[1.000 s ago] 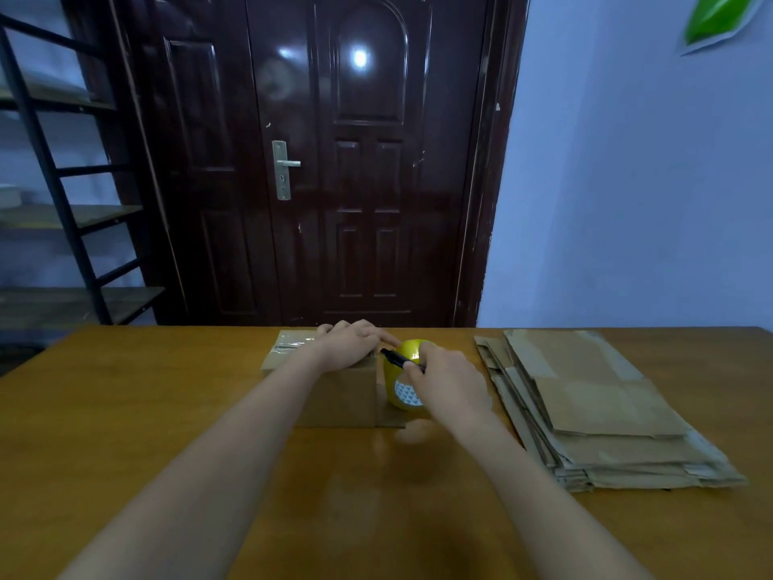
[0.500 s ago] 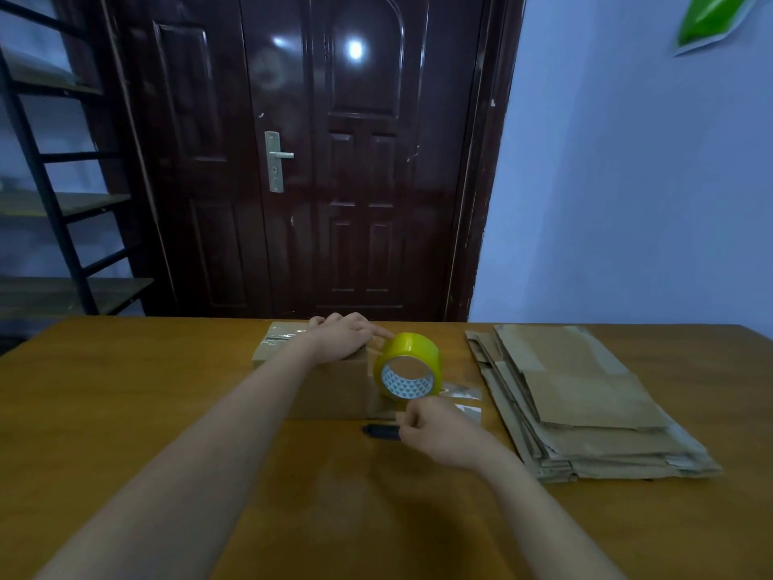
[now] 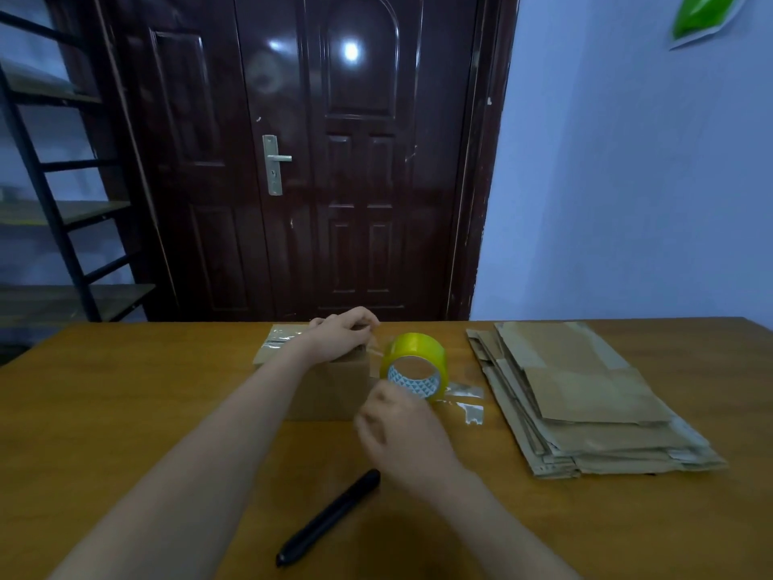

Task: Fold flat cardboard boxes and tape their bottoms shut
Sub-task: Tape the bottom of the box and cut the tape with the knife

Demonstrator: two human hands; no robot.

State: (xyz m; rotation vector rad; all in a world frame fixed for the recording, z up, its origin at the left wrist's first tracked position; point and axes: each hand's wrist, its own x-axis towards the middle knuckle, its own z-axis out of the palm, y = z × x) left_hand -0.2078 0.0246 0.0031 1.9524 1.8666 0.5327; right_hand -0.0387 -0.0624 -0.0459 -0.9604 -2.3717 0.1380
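A folded cardboard box (image 3: 330, 387) stands on the wooden table (image 3: 125, 412), with clear tape across its top. My left hand (image 3: 341, 334) lies on the box top, fingers curled at its right edge, pinning a strip of tape. That strip runs to the yellow tape roll (image 3: 416, 353), which stands on edge just right of the box. My right hand (image 3: 397, 424) is blurred, just in front of the roll's lower rim; whether it grips the roll is unclear. A black pen-shaped cutter (image 3: 328, 517) lies loose on the table, near me.
A stack of flat cardboard boxes (image 3: 585, 395) lies at the right of the table. Scraps of clear tape (image 3: 468, 401) sit between the roll and the stack. Behind the table are a dark door (image 3: 334, 161) and a metal shelf rack (image 3: 50, 203) at left.
My right hand took the black cutter away from the roll, laid it on the table, let go and moved back up to the roll. My left hand stayed on the box.
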